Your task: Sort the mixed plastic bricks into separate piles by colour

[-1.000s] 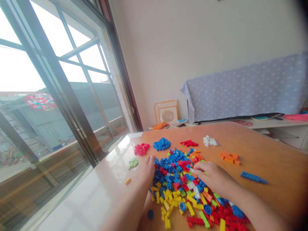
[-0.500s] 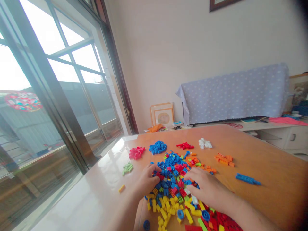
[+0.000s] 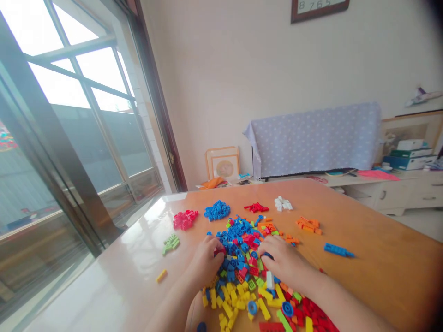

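A large mixed pile of plastic building bricks (image 3: 240, 260) lies on the table between my hands, mostly blue, red and yellow, with some green and orange ones. At the pile's left side my left hand (image 3: 208, 258) has its fingers curled round a red building brick (image 3: 219, 252). Opposite it, my right hand (image 3: 282, 254) has thumb and fingers closing on a dark blue building brick (image 3: 267, 255), only partly visible. Just below the right thumb lies a white brick (image 3: 270, 280). Yellow bricks (image 3: 228, 299) spread along the pile's near side.
Sorted heaps ring the pile: pink-red (image 3: 186, 220), blue (image 3: 217, 210), red (image 3: 256, 207), white (image 3: 283, 203), orange (image 3: 309, 225) and pale green (image 3: 170, 244). A single yellow brick (image 3: 161, 275) and a blue bar (image 3: 339, 250) lie apart on the table (image 3: 117, 281).
The view has swung slightly right, so everything sits further left. My right hand's fingers have drawn in around a blue brick. My left hand stays at the pile's left side with the red brick.
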Demonstrator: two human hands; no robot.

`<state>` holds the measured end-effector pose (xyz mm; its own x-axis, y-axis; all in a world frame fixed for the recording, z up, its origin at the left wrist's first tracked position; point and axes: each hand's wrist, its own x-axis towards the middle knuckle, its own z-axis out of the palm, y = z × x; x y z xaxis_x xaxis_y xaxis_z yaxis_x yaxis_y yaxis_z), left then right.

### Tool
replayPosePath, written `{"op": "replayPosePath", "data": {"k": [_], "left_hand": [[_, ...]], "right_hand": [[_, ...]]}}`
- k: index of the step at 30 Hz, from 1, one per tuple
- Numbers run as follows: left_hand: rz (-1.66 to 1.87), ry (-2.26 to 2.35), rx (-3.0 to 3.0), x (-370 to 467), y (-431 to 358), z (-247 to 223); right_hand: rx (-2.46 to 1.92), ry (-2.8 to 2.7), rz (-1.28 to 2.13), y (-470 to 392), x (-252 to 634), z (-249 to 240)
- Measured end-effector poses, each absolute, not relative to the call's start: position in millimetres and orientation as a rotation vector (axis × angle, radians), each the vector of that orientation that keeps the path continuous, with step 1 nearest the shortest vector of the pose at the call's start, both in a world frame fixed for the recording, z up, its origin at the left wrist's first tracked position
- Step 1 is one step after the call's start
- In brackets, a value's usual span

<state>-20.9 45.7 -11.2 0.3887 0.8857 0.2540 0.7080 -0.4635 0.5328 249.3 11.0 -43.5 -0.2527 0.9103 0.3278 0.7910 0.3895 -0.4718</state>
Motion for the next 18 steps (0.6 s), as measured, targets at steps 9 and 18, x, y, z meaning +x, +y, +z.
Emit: {"op": "replayPosePath", "data": {"k": [9,18], "left_hand": [[0.815,1.366,2.184,-19.7,43.1,-7.4],[0.810,1.309,2.216,-13.3,32.6,1.5]], "right_hand": [[-1.490,-1.809,0.429,15.4,275.1,-33.1],[-1.827,-1.716,0.318,20.0,313.8,-30.7]]}}
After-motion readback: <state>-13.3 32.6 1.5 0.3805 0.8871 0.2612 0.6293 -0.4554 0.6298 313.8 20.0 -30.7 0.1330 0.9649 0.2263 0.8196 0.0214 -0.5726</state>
